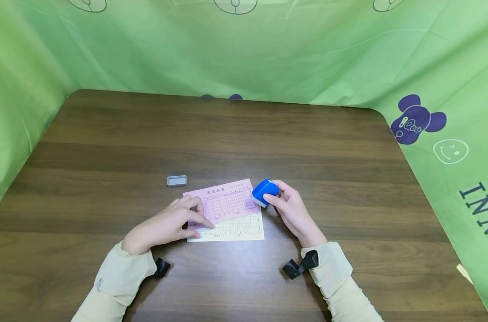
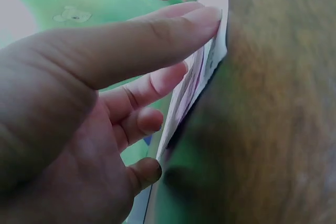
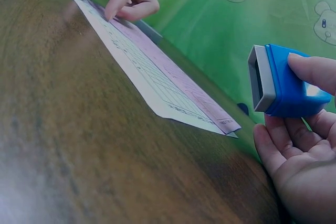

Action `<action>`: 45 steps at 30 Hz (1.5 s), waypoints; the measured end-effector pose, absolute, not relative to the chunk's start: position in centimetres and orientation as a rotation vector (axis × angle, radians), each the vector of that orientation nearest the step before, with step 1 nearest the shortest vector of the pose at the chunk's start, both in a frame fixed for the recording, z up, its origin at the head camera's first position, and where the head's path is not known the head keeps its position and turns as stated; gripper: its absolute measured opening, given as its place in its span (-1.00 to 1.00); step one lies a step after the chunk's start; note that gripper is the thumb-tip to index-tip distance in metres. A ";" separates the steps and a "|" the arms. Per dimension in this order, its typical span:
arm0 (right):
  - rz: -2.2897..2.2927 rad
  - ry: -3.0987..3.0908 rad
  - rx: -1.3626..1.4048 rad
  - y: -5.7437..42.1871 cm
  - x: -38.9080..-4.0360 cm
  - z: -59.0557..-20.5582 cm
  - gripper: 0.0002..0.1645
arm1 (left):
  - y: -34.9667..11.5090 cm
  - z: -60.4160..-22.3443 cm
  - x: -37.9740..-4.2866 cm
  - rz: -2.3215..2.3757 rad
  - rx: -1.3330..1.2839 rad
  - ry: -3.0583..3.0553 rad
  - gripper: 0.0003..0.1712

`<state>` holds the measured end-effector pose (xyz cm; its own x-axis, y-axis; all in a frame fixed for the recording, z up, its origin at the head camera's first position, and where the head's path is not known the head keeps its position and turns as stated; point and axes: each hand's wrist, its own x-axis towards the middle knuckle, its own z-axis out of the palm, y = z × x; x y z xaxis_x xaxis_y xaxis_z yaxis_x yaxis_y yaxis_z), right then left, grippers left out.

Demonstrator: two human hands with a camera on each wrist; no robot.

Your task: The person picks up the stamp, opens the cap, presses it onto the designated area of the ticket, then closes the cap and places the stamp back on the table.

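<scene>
Stamp [image 1: 265, 191] gripped in R hand [image 1: 295, 213], L hand [image 1: 172, 223] loose on slips [image 1: 229, 205]; wood tbl [image 1: 228, 138], grn cloth [image 1: 244, 53] behind.

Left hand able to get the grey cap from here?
Likely yes: the grey cap sits just beyond the left hand with nothing standing between, though it would have to leave the papers.

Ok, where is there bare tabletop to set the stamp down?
The tabletop is bare between the grey case and the green curtain behind it, and right of the right hand toward the curtain. The pink sheet and white sheet are crowded: the left hand rests on them, the right hand holds the blue stamp by the pink sheet's right edge.
</scene>
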<state>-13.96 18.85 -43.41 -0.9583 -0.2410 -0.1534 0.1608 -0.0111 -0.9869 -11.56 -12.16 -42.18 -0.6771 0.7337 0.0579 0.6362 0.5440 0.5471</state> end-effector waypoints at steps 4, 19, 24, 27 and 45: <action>-2.034 2.005 -0.066 18.8 -13.9 -43.2 -0.69 | -12.3 -42.3 -11.6 0.836 1.142 2.580 -0.64; -2.044 2.003 -0.086 18.8 -13.8 -43.4 -0.72 | -12.3 -42.3 -11.5 0.833 1.120 2.590 -0.52; -2.043 2.007 -0.086 18.9 -13.7 -43.5 -0.72 | -12.1 -42.3 -11.3 0.815 1.123 2.603 -0.46; -2.040 2.009 -0.087 18.8 -13.7 -43.6 -0.70 | -12.1 -42.4 -11.1 0.819 1.102 2.604 -0.42; -2.029 2.025 -0.102 18.7 -13.8 -43.8 -0.77 | -12.0 -42.8 -10.8 0.772 1.014 2.648 -0.13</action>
<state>-13.80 18.74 -43.85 -0.9605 -0.2399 -0.1413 0.1418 0.0154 -0.9898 -10.75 -12.04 -42.79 -0.7440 0.6682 -0.0019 0.5625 0.6279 0.5379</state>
